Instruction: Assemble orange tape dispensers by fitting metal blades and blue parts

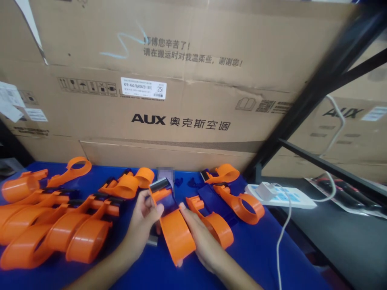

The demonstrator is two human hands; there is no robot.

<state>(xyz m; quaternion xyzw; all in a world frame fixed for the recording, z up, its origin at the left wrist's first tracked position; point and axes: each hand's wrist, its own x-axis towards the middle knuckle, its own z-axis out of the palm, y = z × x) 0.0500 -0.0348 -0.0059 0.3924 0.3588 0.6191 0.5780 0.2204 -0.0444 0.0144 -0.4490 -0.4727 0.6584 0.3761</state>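
Observation:
Between my two hands is an orange plastic tape dispenser (pixel 178 237), its wide ring toward me and its dark, bladed end pointing away. My left hand (pixel 144 215) grips the bladed end, thumb on the frame near a dark blue part. On the ring's right side, my right hand (pixel 201 239) is closed around it, with most fingers hidden underneath. Just right of that hand lies another orange dispenser (pixel 222 231). Left of my left hand, several orange dispensers (pixel 87 237) lie in a crowded group. A small metallic piece (pixel 152 241) shows below my left wrist.
A blue tabletop (pixel 260 262) carries more dispensers and small dark blue parts (pixel 193 182). Large cardboard boxes (pixel 181 100) stand behind it. At right are a white power strip (pixel 281 196), its hanging cable (pixel 282 237), a black metal frame (pixel 290 108) and a dark shelf (pixel 347 237).

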